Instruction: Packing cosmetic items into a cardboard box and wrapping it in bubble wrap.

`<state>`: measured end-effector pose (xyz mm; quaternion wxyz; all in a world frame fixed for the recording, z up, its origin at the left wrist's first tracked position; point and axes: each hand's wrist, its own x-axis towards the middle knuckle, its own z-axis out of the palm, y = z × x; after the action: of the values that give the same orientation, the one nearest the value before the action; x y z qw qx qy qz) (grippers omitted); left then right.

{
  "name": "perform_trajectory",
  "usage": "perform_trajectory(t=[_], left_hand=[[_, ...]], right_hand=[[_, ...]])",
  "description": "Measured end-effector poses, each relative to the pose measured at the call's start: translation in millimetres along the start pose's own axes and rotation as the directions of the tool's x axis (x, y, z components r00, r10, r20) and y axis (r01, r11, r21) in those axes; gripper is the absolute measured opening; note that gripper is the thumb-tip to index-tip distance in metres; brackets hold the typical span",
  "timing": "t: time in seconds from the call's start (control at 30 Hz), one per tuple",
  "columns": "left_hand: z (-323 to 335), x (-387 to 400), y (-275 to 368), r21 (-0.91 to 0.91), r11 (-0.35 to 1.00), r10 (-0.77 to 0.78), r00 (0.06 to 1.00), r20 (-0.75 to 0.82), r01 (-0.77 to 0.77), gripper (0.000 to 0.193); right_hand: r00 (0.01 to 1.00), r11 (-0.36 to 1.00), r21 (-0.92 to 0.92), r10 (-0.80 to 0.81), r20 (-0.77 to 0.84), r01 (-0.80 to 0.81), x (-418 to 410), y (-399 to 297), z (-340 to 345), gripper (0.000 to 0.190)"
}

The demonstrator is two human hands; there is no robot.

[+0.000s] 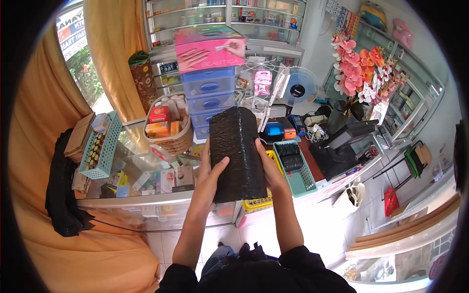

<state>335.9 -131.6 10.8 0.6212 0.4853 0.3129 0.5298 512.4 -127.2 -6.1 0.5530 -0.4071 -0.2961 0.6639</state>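
A package wrapped in black bubble wrap [240, 157], with a glossy seam running down its face, is held up in front of me between both hands. My left hand [211, 174] grips its left side, the thumb lying over the front face. On the opposite side my right hand [270, 168] presses with its fingers mostly hidden behind the package. Behind and below it is a yellow plastic basket [258, 204], partly covered. Just right of my right hand, a teal plastic basket [304, 183] holds several black-wrapped bundles [292, 162].
A glass display counter [135, 201] spans the left, bearing a wicker basket [168, 144] of bottles and boxes and a teal basket [100, 155]. Blue drawers [209, 99] stand behind the package. A fan [297, 88], cables and black device [340, 143] are at right.
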Motion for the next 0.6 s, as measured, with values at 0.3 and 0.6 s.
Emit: perform_trajectory(t=[0.3, 0.6], left_hand=[[69, 5, -53, 0.004, 0.999, -0.052, 0.994, 0.101, 0.052, 0.085], [109, 26, -149, -0.154, 0.981, -0.146, 0.967, -0.21, 0.114, 0.077]], right_hand=[[0.98, 0.982, -0.034, 0.181, -0.081, -0.184, 0, -22, -101, 0.066], [0.931, 0.931, -0.101, 0.358, 0.077, -0.35, 67, -21, -199, 0.056]])
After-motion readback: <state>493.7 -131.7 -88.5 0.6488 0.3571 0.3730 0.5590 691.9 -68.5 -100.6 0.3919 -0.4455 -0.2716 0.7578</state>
